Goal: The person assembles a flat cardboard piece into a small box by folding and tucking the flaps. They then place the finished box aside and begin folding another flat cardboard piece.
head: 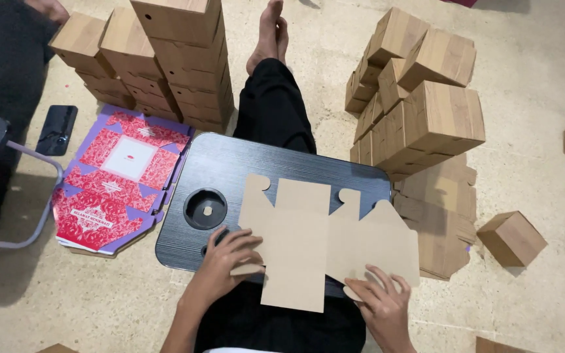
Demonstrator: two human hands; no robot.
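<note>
We count one flat brown box blank [315, 238] on one black lap table [230, 171] — one phone [57, 129] on the floor, two loose folded boxes [511, 238] to the right. The stacked boxes [420, 98] — too overlapped to count.
</note>
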